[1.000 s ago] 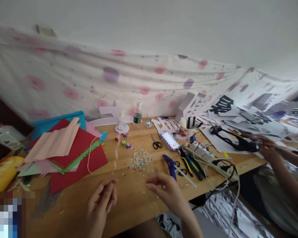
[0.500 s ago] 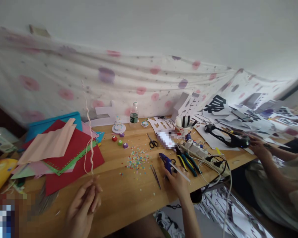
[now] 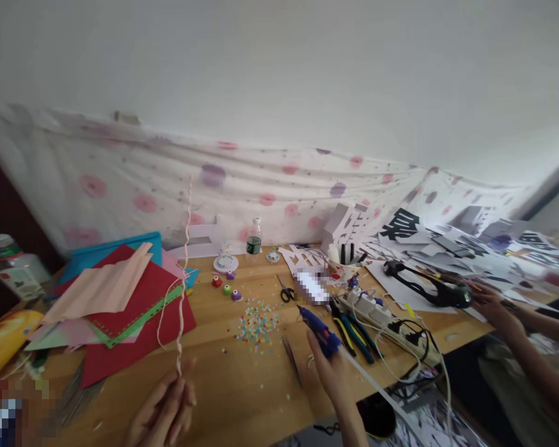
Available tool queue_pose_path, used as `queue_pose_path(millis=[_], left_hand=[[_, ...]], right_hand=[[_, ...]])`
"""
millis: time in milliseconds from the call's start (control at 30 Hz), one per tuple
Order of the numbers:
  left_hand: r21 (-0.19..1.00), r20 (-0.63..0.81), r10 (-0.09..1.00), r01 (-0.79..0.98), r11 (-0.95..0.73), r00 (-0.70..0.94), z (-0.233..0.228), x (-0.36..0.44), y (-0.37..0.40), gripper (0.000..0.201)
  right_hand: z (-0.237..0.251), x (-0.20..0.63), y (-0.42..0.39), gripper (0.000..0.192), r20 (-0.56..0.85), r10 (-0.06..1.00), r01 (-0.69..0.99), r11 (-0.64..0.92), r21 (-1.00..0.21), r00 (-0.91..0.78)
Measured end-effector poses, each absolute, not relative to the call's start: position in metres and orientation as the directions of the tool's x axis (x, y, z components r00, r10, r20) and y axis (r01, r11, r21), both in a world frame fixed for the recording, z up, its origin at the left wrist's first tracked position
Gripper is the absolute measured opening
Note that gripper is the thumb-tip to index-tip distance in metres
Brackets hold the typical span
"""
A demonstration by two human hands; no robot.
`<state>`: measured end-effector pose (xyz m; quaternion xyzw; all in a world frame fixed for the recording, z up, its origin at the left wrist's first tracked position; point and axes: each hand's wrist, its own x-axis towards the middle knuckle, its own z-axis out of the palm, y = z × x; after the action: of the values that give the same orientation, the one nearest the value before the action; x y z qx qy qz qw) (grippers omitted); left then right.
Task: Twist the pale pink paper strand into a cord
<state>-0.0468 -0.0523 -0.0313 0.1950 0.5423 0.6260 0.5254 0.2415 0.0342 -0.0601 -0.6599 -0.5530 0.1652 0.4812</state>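
Note:
My left hand (image 3: pixel 165 406) is closed around the lower end of a thin, pale pink twisted paper stem (image 3: pixel 182 310), which stands upright with a loose strand curving off its left side. In my right hand (image 3: pixel 333 375) is a blue hot glue gun (image 3: pixel 320 330), its nozzle pointing away to the upper left. A long whitish glue stick (image 3: pixel 377 388) sticks out of its back. Tweezers (image 3: pixel 292 361) lie on the table just left of my right hand. Small coloured beads (image 3: pixel 257 324) are scattered between the two hands, farther back.
Coloured paper sheets (image 3: pixel 107 292) are piled on the left. Scissors (image 3: pixel 286 292), pliers (image 3: pixel 361 335), a power strip (image 3: pixel 386 320) with cords and a plastic bottle (image 3: pixel 254 241) stand or lie beyond my hands. At right, another person's hand (image 3: pixel 496 310) is near a black device (image 3: pixel 428 285).
My right hand has lifted the glue gun off the table, and its glue stick now shows longer. The stem stays in my left hand. The view has tilted upward.

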Motion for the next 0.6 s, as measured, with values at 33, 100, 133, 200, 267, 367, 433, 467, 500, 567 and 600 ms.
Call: queue_pose_path(millis=[33, 100, 133, 200, 267, 367, 433, 467, 500, 567, 600], left_hand=[[0.890, -0.307, 0.878, -0.438, 0.127, -0.368, -0.034, -0.042, -0.054, 0.055], [0.901, -0.271, 0.894, -0.421, 0.104, -0.358, -0.037, -0.031, -0.058, 0.058], [0.908, -0.252, 0.902, -0.407, 0.096, -0.349, -0.038, -0.025, -0.060, 0.060], [0.923, -0.225, 0.916, -0.373, 0.091, -0.333, -0.039, -0.014, -0.063, 0.062], [0.935, -0.209, 0.925, -0.342, 0.094, -0.317, -0.038, -0.004, -0.066, 0.056], [0.942, -0.182, 0.938, -0.324, 0.081, -0.296, -0.036, 0.007, -0.075, 0.047], [0.943, -0.170, 0.944, -0.324, 0.073, -0.283, -0.035, 0.011, -0.083, 0.045], [0.942, -0.173, 0.945, -0.326, 0.076, -0.278, -0.034, 0.013, -0.087, 0.044], [0.940, -0.182, 0.944, -0.332, 0.084, -0.275, -0.034, 0.014, -0.091, 0.043], [0.927, -0.209, 0.939, -0.361, 0.100, -0.274, -0.034, 0.016, -0.097, 0.045], [0.917, -0.223, 0.936, -0.385, 0.107, -0.271, -0.034, 0.016, -0.099, 0.046]], right_hand=[[-0.056, 0.238, 0.024, 0.039, 0.283, 0.908, 0.513, 0.091, -0.854, 0.309], [-0.048, 0.229, 0.002, 0.041, 0.189, 0.955, 0.271, 0.124, -0.954, 0.229], [-0.044, 0.223, -0.009, 0.040, 0.141, 0.967, 0.102, 0.122, -0.987, 0.212], [-0.039, 0.210, -0.031, 0.037, 0.089, 0.980, -0.147, 0.115, -0.982, 0.177], [-0.037, 0.199, -0.049, 0.037, 0.093, 0.988, -0.239, 0.120, -0.963, 0.122], [-0.037, 0.188, -0.070, 0.044, 0.115, 0.993, -0.257, 0.111, -0.960, 0.001], [-0.037, 0.184, -0.079, 0.047, 0.144, 0.988, -0.198, 0.130, -0.972, -0.060], [-0.036, 0.184, -0.082, 0.048, 0.168, 0.983, -0.150, 0.156, -0.976, -0.069], [-0.035, 0.183, -0.084, 0.047, 0.196, 0.978, -0.098, 0.189, -0.977, -0.072], [-0.033, 0.183, -0.086, 0.044, 0.264, 0.963, 0.003, 0.264, -0.964, -0.050], [-0.032, 0.184, -0.086, 0.043, 0.298, 0.953, 0.040, 0.300, -0.953, -0.047]])
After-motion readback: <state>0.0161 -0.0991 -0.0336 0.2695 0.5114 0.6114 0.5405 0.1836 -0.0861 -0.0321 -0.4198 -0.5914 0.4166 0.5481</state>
